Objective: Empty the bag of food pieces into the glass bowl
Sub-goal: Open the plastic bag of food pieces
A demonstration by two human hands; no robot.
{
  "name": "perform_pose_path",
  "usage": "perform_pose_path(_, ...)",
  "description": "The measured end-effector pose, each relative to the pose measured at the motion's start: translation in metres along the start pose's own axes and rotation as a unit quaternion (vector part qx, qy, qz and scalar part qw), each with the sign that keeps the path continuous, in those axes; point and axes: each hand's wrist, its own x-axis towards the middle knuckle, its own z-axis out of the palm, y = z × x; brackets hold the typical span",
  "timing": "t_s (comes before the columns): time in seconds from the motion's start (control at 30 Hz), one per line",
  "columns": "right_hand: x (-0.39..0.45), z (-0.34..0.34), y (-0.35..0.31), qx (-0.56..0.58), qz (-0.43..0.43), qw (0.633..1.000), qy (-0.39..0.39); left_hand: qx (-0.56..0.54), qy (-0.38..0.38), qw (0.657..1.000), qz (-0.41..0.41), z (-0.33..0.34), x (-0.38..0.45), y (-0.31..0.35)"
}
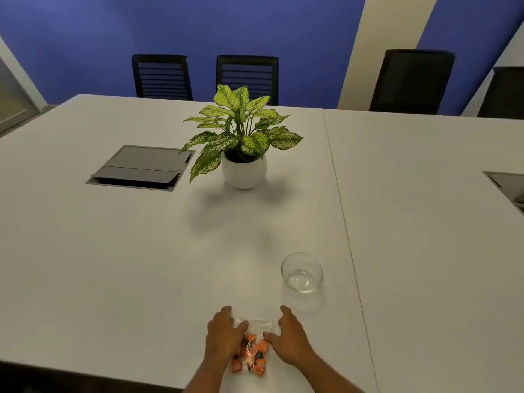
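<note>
A clear plastic bag (252, 350) of orange and dark food pieces lies flat on the white table (141, 265) near its front edge. My left hand (224, 334) rests on the bag's left side, fingers spread, thumb over the bag's top. On the bag's right side my right hand (289, 336) touches its edge with fingers apart. Neither hand has lifted it. An empty glass bowl (302, 272) stands upright beyond and to the right of my right hand.
A potted plant (243, 154) in a white pot stands mid-table. A grey cable hatch (141, 168) sits to its left, another hatch (507, 188) at the right edge. Black chairs (246, 78) line the far side. A table seam (348, 236) runs right of the bowl.
</note>
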Motion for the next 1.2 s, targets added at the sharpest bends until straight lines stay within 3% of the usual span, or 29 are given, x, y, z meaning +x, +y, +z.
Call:
perform_pose_path(0.1,0.008,0.000,-0.005,0.042,0.036,0.998,0.007,-0.061,0.008,0.998,-0.019,0.000,0.005,0.002)
perform_pose_path(0.33,0.020,-0.001,-0.004,0.023,0.066,0.998,0.000,-0.062,0.007,0.997,-0.039,-0.002,0.007,0.004)
perform_pose_path(0.7,0.009,-0.018,-0.008,0.025,-0.028,0.998,0.052,-0.089,-0.028,0.992,0.089,-0.002,0.012,0.034)
perform_pose_path(0.87,0.001,-0.039,-0.013,0.099,-0.024,0.992,0.079,-0.143,-0.014,0.983,0.112,-0.003,0.012,0.052)
perform_pose_path(1.03,-0.008,-0.053,-0.014,0.133,-0.034,0.978,0.155,-0.216,0.028,0.971,0.094,0.003,0.002,0.069)
perform_pose_path(1.1,-0.011,-0.056,-0.016,0.127,-0.044,0.973,0.189,-0.275,0.003,0.960,0.056,0.009,-0.006,0.075)
perform_pose_path(1.2,-0.015,-0.057,-0.021,0.109,-0.070,0.968,0.213,-0.363,-0.104,0.926,0.007,0.019,-0.017,0.081)
